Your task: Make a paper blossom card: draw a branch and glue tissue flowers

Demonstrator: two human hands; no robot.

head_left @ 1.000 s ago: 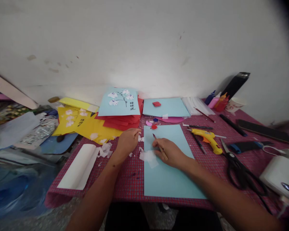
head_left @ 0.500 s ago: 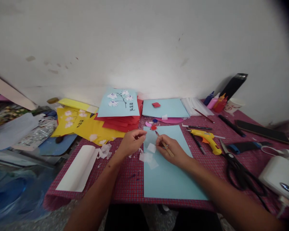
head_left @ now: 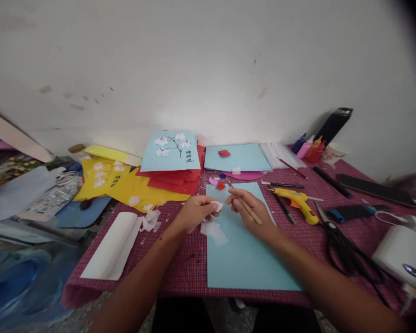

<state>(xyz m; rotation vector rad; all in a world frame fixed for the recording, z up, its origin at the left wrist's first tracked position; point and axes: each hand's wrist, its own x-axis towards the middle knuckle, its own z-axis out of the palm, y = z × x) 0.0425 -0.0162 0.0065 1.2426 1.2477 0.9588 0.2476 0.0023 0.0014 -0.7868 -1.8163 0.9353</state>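
Between thumb and fingers, my left hand (head_left: 198,213) pinches a small piece of white tissue paper (head_left: 217,206). My right hand (head_left: 253,213) grips a paintbrush (head_left: 247,209) with a light wooden handle, its tip pointing up and left near a red paint cap (head_left: 221,186). Both hands are over a light blue sheet (head_left: 246,263). More white tissue squares (head_left: 215,232) lie on the sheet's left edge. Beside the red cap are a pink cap (head_left: 213,181) and a blue cap (head_left: 223,176).
A finished flower picture (head_left: 169,155) lies on red paper at the back. To the right are a yellow glue gun (head_left: 298,201), black scissors (head_left: 336,240), paint bottles (head_left: 308,147) and a white box (head_left: 400,259). Folded white paper (head_left: 111,247) lies at left.
My left hand has picked up a tissue square from the blue sheet and now holds it up. My right hand, with the brush, has shifted slightly right.
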